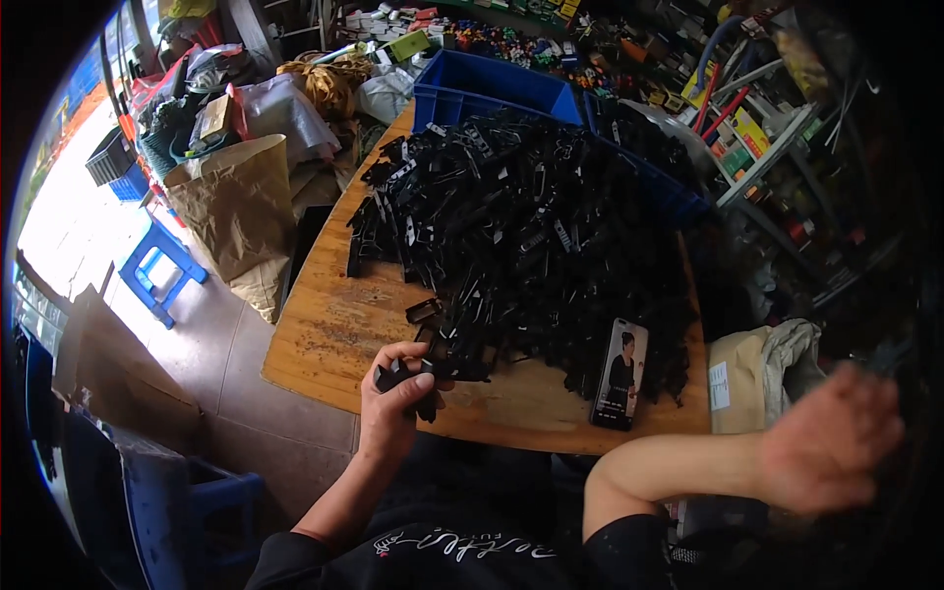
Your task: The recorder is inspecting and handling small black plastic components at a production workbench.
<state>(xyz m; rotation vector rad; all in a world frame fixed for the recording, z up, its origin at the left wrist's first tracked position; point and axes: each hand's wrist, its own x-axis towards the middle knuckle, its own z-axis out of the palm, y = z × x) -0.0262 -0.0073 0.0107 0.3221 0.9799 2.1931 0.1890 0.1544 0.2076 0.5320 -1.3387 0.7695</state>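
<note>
The left hand [393, 393] is curled shut around a small black plastic part [405, 379], its grip closed tight on it just above the near edge of the wooden worktop [324, 334]. The right hand [831, 442] is flung out well to the right, off the worktop and blurred; whether its grip is open or holding anything cannot be told. Just right of the left grip lies a phone [619, 374], screen up. Beyond the left grip spreads a big heap of black plastic parts [521, 216]. Farther still sits a blue crate [492, 84]; to the far left stands a brown paper sack [241, 211].
</note>
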